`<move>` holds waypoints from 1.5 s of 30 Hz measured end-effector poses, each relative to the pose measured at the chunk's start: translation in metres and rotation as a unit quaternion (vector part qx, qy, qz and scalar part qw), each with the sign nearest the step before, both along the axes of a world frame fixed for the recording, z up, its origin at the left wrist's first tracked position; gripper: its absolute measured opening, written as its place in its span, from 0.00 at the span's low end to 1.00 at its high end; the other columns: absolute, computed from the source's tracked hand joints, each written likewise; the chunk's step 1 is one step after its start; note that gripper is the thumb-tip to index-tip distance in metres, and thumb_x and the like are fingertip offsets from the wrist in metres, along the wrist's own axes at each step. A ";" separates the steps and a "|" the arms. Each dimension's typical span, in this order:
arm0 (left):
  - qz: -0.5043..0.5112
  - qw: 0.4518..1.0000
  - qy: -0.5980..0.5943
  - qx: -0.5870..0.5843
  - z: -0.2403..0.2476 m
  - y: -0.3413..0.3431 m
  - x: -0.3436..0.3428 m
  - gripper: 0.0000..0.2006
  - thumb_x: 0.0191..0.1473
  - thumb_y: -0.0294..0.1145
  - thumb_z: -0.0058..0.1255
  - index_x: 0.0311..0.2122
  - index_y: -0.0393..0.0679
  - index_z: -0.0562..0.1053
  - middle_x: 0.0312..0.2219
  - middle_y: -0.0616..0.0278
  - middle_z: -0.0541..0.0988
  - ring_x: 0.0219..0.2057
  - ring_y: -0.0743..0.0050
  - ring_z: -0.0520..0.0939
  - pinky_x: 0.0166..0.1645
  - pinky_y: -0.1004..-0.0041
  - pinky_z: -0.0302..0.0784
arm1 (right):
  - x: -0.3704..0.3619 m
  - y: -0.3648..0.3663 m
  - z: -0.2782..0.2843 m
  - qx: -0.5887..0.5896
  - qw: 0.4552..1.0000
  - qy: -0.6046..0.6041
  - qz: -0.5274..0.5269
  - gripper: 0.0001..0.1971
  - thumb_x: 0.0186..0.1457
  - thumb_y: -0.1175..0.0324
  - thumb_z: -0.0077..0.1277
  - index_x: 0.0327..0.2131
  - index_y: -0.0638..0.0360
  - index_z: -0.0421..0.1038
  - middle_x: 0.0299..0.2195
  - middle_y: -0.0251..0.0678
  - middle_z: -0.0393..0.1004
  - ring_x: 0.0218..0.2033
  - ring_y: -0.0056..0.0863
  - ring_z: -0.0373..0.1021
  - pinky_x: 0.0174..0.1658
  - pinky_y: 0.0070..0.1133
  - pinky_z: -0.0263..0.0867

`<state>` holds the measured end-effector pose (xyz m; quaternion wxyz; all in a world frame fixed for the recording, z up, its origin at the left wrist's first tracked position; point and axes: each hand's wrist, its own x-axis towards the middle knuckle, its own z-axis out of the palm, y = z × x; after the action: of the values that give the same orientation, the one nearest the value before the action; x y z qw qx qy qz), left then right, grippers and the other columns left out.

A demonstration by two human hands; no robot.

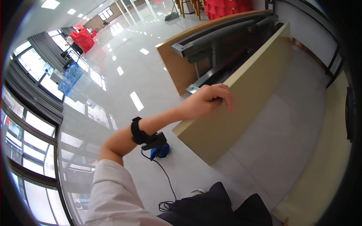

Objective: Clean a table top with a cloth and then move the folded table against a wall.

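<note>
My left hand [209,100] rests on the top edge of a pale yellow tabletop [241,98] standing on its side. Its fingers curl over that edge. Right behind stands another tabletop with a wood-coloured rim [169,67], also on edge. Folded dark metal table legs [215,43] lie between the two boards. A second pale board [320,180] runs along my right side. Just a fingertip of my right hand [286,221] shows at the lower edge, close to that board; the rest of the hand is out of the picture.
Shiny tiled floor [124,86] stretches ahead. Blue water jugs [69,79] stand by the windows at left. A red-covered stack [228,8] and a green dustpan [171,16] are at the back. A blue object [160,150] lies below my left forearm, near a black cable [169,179].
</note>
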<state>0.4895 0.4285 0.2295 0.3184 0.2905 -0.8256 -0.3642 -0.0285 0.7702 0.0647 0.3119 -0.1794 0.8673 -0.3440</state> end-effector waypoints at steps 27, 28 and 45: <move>-0.136 0.974 -0.105 -0.146 0.069 0.028 -0.251 0.08 0.48 0.21 0.41 0.28 0.41 0.74 0.26 0.60 0.75 0.32 0.63 0.76 0.37 0.68 0.70 | -0.039 0.016 -0.097 -0.189 0.960 0.207 -0.010 0.29 0.50 0.54 0.55 0.43 0.76 0.67 0.38 0.58 0.71 0.38 0.32 0.68 0.45 0.29 0.64; -0.142 0.973 -0.111 -0.147 0.068 0.024 -0.262 0.07 0.48 0.23 0.42 0.28 0.41 0.74 0.27 0.60 0.75 0.32 0.63 0.76 0.36 0.68 0.70 | -0.039 0.014 -0.100 -0.195 0.960 0.203 -0.005 0.29 0.50 0.54 0.55 0.43 0.76 0.67 0.38 0.58 0.71 0.38 0.32 0.69 0.45 0.29 0.64; -0.263 0.849 0.327 -0.322 0.009 0.097 -0.529 0.26 0.45 0.50 0.53 0.43 0.39 0.66 0.44 0.53 0.68 0.46 0.55 0.67 0.52 0.64 0.63 | -0.047 0.043 -0.129 -0.127 0.986 0.087 -0.067 0.24 0.52 0.58 0.54 0.42 0.75 0.67 0.36 0.45 0.72 0.34 0.28 0.68 0.40 0.21 0.66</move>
<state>-0.0391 0.5256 0.2386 0.5378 -0.1922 -0.7904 -0.2218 -0.0753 0.8135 -0.0641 0.1860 -0.1880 0.8504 -0.4548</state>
